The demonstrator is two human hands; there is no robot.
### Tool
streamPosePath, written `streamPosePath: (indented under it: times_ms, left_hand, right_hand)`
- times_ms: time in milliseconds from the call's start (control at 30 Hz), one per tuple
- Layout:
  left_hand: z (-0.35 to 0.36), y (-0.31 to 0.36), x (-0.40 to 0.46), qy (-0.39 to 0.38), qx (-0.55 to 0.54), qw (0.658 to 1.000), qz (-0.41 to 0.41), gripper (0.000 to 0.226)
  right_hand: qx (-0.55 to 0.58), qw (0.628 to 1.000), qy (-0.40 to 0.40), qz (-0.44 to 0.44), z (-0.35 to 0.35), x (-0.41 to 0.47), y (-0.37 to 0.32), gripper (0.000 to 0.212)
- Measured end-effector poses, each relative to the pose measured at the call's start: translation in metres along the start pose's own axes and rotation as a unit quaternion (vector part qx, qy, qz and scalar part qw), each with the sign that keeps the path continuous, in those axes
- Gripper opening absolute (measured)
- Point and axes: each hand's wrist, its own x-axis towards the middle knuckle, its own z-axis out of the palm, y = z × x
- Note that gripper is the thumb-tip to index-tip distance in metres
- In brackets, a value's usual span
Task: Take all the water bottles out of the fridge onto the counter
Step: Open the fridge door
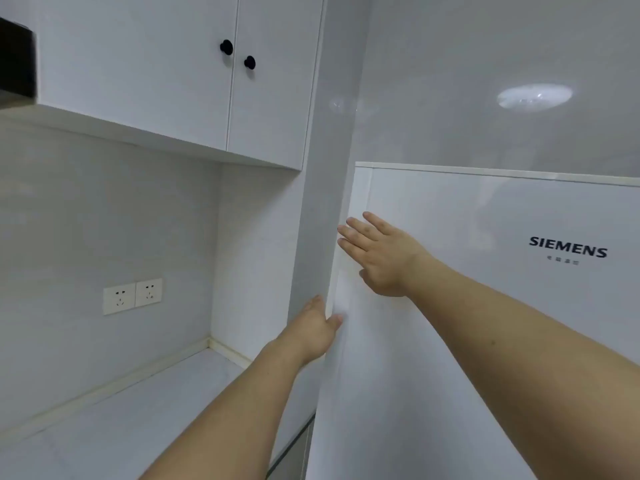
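The fridge [485,306] is glossy white with dark SIEMENS lettering [568,247]. The wall cabinets [173,81] are white with 2 black knobs [226,47]. The counter [138,410] is pale grey, and the 2 sockets [132,296] are white.

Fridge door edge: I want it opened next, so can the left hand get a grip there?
Probably yes: the left hand is already at the door edge, fingers tucked round it, nothing between them.

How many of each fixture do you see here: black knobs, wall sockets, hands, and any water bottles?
Round black cabinet knobs: 2
White wall sockets: 2
Hands at the white fridge door's edge: 2, left hand, right hand
Water bottles: 0 visible
Total: 6
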Motion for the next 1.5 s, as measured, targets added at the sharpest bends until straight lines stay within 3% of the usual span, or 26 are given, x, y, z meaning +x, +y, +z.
streamPosePath:
  times_ms: [233,533,800,967,1300,1500]
  left_hand:
    - [0.018,0.004,0.015,-0.010,-0.007,0.999,0.041,0.076]
    - [0.037,-0.002,0.019,0.060,-0.076,0.994,0.049,0.074]
    - [0.040,-0.001,0.021,0.111,-0.090,0.989,0.044,0.068]
    - [0.039,-0.005,0.023,0.126,-0.104,0.986,0.037,0.051]
    - [0.030,-0.004,-0.001,0.207,-0.122,0.970,0.032,0.030]
    - [0.015,-0.007,-0.027,0.234,-0.132,0.963,0.019,0.041]
  right_hand:
    - [0.004,0.998,0.049,-0.031,0.020,0.019,-0.002,0.060]
    - [0.003,0.993,0.113,-0.034,0.033,0.025,0.002,0.050]
    - [0.015,0.995,0.100,-0.025,0.035,0.026,-0.001,0.062]
    - [0.008,0.996,0.092,-0.018,0.030,0.024,-0.003,0.055]
    - [0.055,0.985,0.162,-0.021,0.016,0.017,-0.013,0.059]
    - [0.073,0.977,0.199,-0.026,-0.006,0.004,-0.020,0.058]
